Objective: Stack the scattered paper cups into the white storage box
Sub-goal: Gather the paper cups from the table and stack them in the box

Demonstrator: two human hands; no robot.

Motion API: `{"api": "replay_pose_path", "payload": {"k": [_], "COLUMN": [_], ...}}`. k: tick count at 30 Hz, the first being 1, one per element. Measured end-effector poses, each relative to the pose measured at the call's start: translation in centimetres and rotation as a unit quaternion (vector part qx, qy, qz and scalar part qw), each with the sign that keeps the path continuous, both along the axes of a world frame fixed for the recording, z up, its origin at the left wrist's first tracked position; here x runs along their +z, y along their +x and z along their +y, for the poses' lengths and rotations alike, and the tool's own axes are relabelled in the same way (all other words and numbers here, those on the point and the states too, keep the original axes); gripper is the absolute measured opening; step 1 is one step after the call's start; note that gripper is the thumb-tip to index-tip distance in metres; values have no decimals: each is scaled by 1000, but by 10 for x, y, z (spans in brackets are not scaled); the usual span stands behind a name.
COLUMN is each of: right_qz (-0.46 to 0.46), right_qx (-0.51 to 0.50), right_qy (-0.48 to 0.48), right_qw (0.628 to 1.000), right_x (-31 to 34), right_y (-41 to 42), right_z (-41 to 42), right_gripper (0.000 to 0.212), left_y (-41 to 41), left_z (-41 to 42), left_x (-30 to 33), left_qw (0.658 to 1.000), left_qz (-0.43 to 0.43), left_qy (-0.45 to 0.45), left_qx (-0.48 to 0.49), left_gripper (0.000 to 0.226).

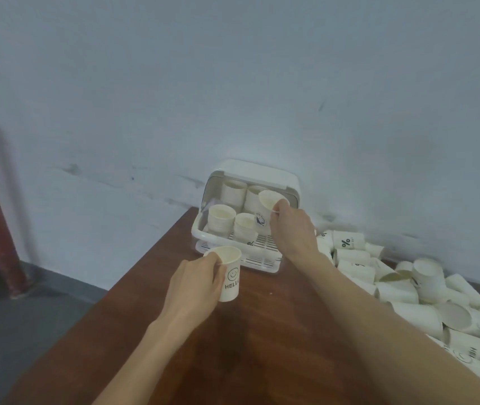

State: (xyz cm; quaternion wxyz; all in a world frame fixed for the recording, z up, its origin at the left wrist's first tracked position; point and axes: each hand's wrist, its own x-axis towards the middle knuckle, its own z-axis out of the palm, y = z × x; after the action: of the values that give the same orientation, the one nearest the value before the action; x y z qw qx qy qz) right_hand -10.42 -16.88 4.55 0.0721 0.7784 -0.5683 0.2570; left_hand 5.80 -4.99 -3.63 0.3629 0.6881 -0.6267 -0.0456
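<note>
- At the far edge of the table, against the wall, the white storage box is seen with its lid raised and its slatted floor partly filled.
- Four stacks of cups are counted inside: two at the back and two at the front left, so part of the work can be judged as done.
- The front right part of the slatted floor is left bare, and room for at least one more stack is judged to remain there.
- A cup with a blue emblem is held above that right part of the box by the right hand; the fingers are curled round its wall near the rim, and the cup is tilted toward the box interior.
- A cup printed with a smiley and "HELLO" is gripped upright by the left hand, fingers and thumb wrapped round its side, just in front of the box's near edge; whether it touches the table cannot be told.
- Along the right edge of the table a large pile of loose cups is left lying on their sides and heaped over one another.
- Since this pile appears far larger than what is stored, the task is judged to be in its early to middle part, with most of the cups not yet moved.
</note>
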Motion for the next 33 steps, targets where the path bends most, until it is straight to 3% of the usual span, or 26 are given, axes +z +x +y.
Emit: {"api": "replay_pose_path", "payload": {"k": [13,22,33], "right_qz": [16,34,49], "right_qx": [-3,5,60], "right_qy": [34,51,75], "right_qw": [999,998,994], "right_x": [-20,-42,-67], "right_y": [32,38,36], "right_z": [-53,-59,-52], "right_gripper": [16,22,15], "left_y": [24,31,33], "left_z": [-7,-14,-21], "left_x": [-12,-17,-17], "left_qw": [1000,1000,1000], "left_qz": [-1,7,1], "left_qy": [2,-5,-6], "left_qx": [22,26,28], "left_gripper": [20,20,20]}}
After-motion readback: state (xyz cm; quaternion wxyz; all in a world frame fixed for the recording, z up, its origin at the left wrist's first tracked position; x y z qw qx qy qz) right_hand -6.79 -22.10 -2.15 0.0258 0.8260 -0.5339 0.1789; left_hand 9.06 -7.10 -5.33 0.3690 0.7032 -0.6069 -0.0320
